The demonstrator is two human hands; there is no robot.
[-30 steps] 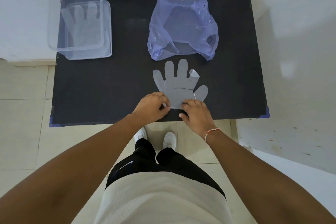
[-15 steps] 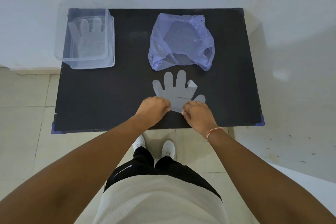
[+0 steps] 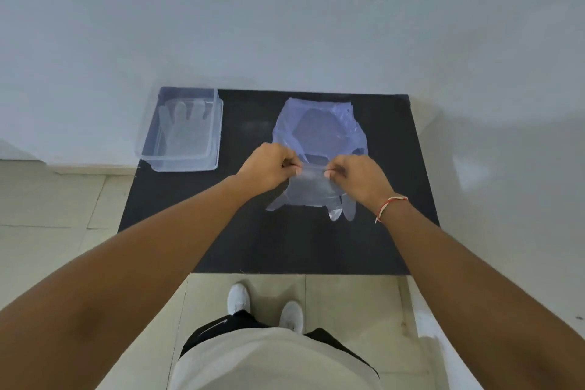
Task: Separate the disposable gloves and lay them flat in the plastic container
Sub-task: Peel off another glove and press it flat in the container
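Observation:
A clear disposable glove [image 3: 311, 193] hangs above the black table [image 3: 285, 247] with its fingers pointing down. My left hand [image 3: 269, 168] pinches the cuff's left corner and my right hand [image 3: 357, 177] pinches its right corner. The cuff is stretched between them. A clear plastic container [image 3: 183, 133] stands at the table's back left, with a glove lying flat inside it. Just behind my hands lies a crumpled purple plastic bag [image 3: 319, 127].
A pale wall rises right behind the table. Tiled floor lies left of and in front of the table, where my white shoes [image 3: 266, 304] stand. A white surface borders the table on the right.
Both hands have lifted the glove off the table by its cuff; it lay flat with fingers pointing away, and now it dangles fingers down. The camera has tilted up.

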